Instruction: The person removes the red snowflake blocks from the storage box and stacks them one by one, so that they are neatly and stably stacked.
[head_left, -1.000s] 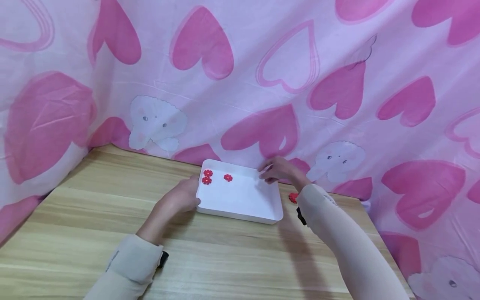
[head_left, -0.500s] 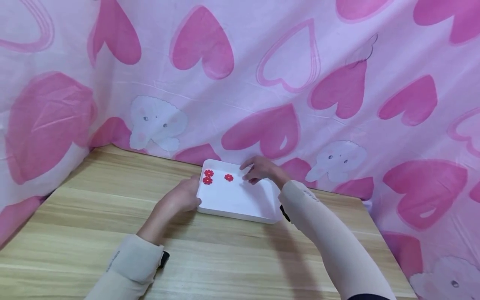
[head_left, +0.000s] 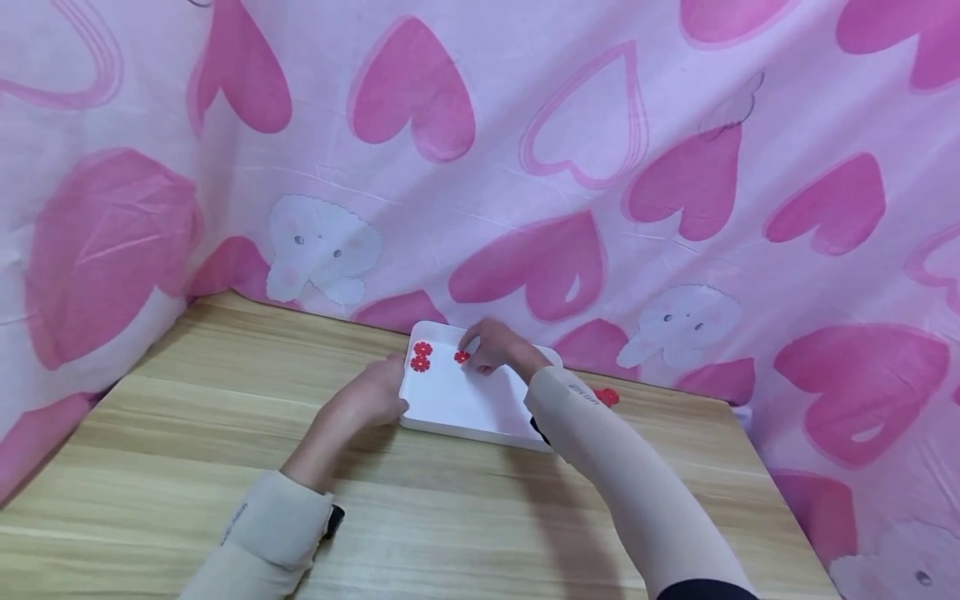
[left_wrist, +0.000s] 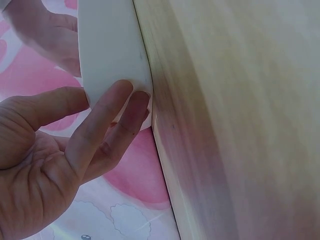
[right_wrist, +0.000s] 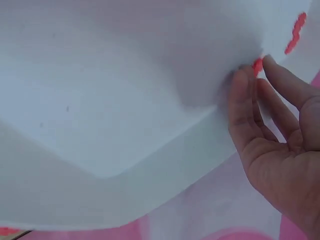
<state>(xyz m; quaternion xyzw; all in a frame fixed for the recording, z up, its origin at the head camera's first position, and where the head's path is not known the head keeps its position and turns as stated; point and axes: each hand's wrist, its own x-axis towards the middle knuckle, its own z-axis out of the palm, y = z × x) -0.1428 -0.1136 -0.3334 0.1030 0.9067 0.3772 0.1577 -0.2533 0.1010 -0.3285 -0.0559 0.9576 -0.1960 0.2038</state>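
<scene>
A shallow white tray (head_left: 465,408) lies on the wooden table. My left hand (head_left: 369,396) holds its left front corner; in the left wrist view bent fingers (left_wrist: 112,107) press on the outer wall. Inside, two red flower-shaped pieces (head_left: 422,357) sit touching by the left wall. A third red flower-shaped piece (head_left: 462,357) is to their right, with my right hand (head_left: 498,346) bent down over it. Up close, thumb and fingertips pinch that red piece (right_wrist: 258,66), which is mostly hidden. The tray's right part is behind my right sleeve.
More red pieces (head_left: 607,397) lie on the table (head_left: 420,517) to the right of the tray, partly hidden by my right arm. A pink heart-print curtain (head_left: 495,192) hangs just behind the tray and along both sides.
My right hand has moved left across the tray, from its right end to the single red piece, and lowered onto it. My left hand stays on the tray, which has not shifted.
</scene>
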